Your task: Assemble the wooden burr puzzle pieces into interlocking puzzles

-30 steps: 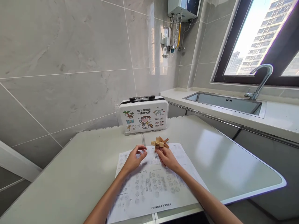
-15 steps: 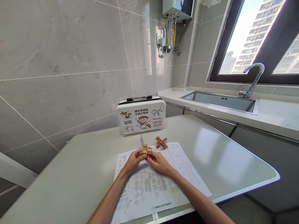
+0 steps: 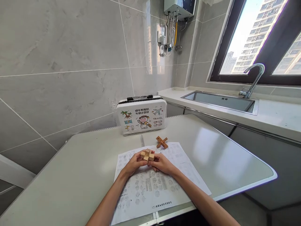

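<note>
A light wooden burr puzzle (image 3: 147, 155) is held between both hands just above a printed instruction sheet (image 3: 155, 185). My left hand (image 3: 134, 163) grips its left side with curled fingers. My right hand (image 3: 162, 163) pinches its right side. A second, darker wooden cross-shaped puzzle (image 3: 162, 142) lies on the table at the sheet's far edge, a little beyond my right hand and touched by neither hand.
A white cartoon-printed case (image 3: 141, 115) with a black handle stands against the tiled wall at the back of the pale table (image 3: 70, 175). To the right are a counter with a steel sink (image 3: 221, 102), a tap (image 3: 252, 80) and a window.
One second ago my right hand held the light puzzle beside the darker one, my left hand open. My right hand brought it back over the sheet, and both hands now grip it.
</note>
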`<action>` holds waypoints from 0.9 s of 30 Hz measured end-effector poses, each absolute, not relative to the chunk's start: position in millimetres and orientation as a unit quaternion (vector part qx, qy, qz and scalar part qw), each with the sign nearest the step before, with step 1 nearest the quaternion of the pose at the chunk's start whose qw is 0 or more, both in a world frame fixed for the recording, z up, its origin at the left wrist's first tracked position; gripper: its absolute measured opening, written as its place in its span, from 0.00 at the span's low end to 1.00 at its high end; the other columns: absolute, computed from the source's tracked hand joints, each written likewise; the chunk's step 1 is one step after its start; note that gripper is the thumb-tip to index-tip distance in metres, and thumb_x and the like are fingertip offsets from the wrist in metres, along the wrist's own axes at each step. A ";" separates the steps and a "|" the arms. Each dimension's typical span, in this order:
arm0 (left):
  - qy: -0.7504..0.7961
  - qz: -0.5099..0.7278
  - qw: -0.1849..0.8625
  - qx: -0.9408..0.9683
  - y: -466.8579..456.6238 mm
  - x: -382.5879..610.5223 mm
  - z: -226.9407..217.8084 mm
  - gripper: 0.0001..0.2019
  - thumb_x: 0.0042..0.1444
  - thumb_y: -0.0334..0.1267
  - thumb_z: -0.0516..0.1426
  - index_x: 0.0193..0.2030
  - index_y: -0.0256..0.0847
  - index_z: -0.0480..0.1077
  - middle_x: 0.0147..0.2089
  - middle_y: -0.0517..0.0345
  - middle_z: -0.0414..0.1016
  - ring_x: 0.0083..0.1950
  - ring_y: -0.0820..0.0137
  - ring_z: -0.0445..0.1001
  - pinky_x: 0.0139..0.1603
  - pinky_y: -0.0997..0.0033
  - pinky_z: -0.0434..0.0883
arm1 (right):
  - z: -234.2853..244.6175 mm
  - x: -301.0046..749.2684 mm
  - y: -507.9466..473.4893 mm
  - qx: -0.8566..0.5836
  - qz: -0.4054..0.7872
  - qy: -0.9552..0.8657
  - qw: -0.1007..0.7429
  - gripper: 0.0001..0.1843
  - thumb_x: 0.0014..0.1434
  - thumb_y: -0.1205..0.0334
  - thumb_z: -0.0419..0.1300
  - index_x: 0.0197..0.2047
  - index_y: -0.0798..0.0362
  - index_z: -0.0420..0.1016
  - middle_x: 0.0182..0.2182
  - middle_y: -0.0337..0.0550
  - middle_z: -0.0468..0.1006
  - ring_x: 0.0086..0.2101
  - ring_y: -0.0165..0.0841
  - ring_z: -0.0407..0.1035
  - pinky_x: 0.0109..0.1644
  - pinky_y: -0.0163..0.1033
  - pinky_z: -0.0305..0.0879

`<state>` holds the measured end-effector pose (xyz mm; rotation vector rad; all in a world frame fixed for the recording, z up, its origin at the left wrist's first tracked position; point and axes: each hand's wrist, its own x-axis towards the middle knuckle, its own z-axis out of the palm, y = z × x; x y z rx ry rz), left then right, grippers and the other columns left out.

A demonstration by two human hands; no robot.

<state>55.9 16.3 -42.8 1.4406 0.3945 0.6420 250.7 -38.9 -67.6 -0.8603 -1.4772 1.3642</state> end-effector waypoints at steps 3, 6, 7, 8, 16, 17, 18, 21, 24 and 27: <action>0.184 0.294 0.682 0.644 15.9 55.4 -44.0 0.34 0.50 0.52 0.73 0.62 0.40 0.76 0.65 0.40 0.75 0.67 0.43 0.72 0.70 0.45 0.66 | -67.2 249.5 -40.4 -0.363 0.542 -0.592 0.473 0.23 0.59 0.40 0.69 0.33 0.53 0.77 0.18 0.31 0.65 0.19 0.26 0.59 0.24 0.34 0.54; 0.200 0.303 0.672 0.646 14.9 55.5 -45.2 0.34 0.49 0.48 0.74 0.62 0.40 0.75 0.63 0.41 0.77 0.65 0.45 0.75 0.68 0.45 0.68 | -66.0 249.3 -41.2 -0.379 0.525 -0.581 0.492 0.18 0.58 0.46 0.70 0.36 0.53 0.78 0.19 0.30 0.65 0.19 0.26 0.57 0.23 0.34 0.53; 0.208 0.309 0.666 0.647 14.8 56.0 -45.9 0.34 0.48 0.46 0.75 0.62 0.41 0.75 0.63 0.42 0.77 0.64 0.45 0.75 0.68 0.46 0.68 | -66.5 249.4 -40.8 -0.386 0.518 -0.576 0.501 0.16 0.57 0.48 0.70 0.37 0.53 0.79 0.19 0.30 0.66 0.19 0.26 0.56 0.23 0.34 0.53; 0.217 0.318 0.658 0.647 14.8 56.9 -46.9 0.34 0.48 0.43 0.75 0.62 0.42 0.75 0.63 0.42 0.77 0.65 0.46 0.75 0.69 0.46 0.68 | -67.5 249.6 -40.0 -0.393 0.511 -0.569 0.510 0.14 0.57 0.50 0.69 0.38 0.53 0.78 0.20 0.30 0.66 0.18 0.25 0.56 0.22 0.33 0.53; 0.271 0.381 0.594 0.654 17.8 64.9 -55.9 0.34 0.47 0.41 0.76 0.61 0.43 0.73 0.63 0.44 0.77 0.66 0.49 0.74 0.70 0.46 0.67 | -76.2 250.7 -33.3 -0.403 0.490 -0.554 0.540 0.14 0.61 0.53 0.64 0.47 0.51 0.75 0.31 0.36 0.78 0.21 0.27 0.68 0.25 0.33 0.62; 0.275 0.384 0.587 0.657 17.6 64.7 -55.4 0.34 0.48 0.42 0.75 0.62 0.43 0.73 0.63 0.44 0.77 0.65 0.50 0.75 0.70 0.46 0.67 | -76.0 251.0 -33.3 -0.399 0.490 -0.556 0.540 0.16 0.63 0.52 0.64 0.49 0.51 0.74 0.35 0.38 0.80 0.21 0.27 0.69 0.24 0.34 0.62; 0.280 0.386 0.580 0.660 17.3 64.2 -54.6 0.33 0.50 0.42 0.75 0.62 0.43 0.73 0.63 0.44 0.77 0.65 0.50 0.75 0.70 0.47 0.68 | -75.7 251.2 -33.5 -0.395 0.491 -0.557 0.541 0.17 0.64 0.50 0.63 0.51 0.51 0.73 0.38 0.40 0.81 0.21 0.27 0.70 0.24 0.34 0.62; 0.295 0.388 0.556 0.673 15.9 62.8 -52.1 0.31 0.52 0.43 0.74 0.62 0.44 0.72 0.63 0.44 0.78 0.65 0.51 0.76 0.70 0.47 0.68 | -74.7 252.3 -34.1 -0.389 0.491 -0.558 0.544 0.20 0.65 0.46 0.63 0.54 0.49 0.71 0.44 0.44 0.82 0.20 0.28 0.72 0.22 0.34 0.61; 0.307 0.382 0.531 0.691 15.5 62.9 -52.1 0.31 0.53 0.44 0.73 0.62 0.44 0.72 0.61 0.44 0.79 0.63 0.52 0.78 0.68 0.49 0.71 | -74.1 253.4 -34.4 -0.387 0.491 -0.557 0.546 0.21 0.65 0.43 0.63 0.53 0.49 0.71 0.45 0.46 0.82 0.21 0.29 0.74 0.20 0.34 0.60; 0.317 0.371 0.498 0.717 16.2 63.6 -54.5 0.31 0.54 0.45 0.72 0.63 0.43 0.71 0.60 0.44 0.80 0.61 0.53 0.79 0.65 0.50 0.73 | -74.4 254.9 -33.5 -0.392 0.487 -0.554 0.550 0.22 0.65 0.42 0.62 0.53 0.49 0.72 0.44 0.45 0.82 0.22 0.30 0.73 0.20 0.34 0.58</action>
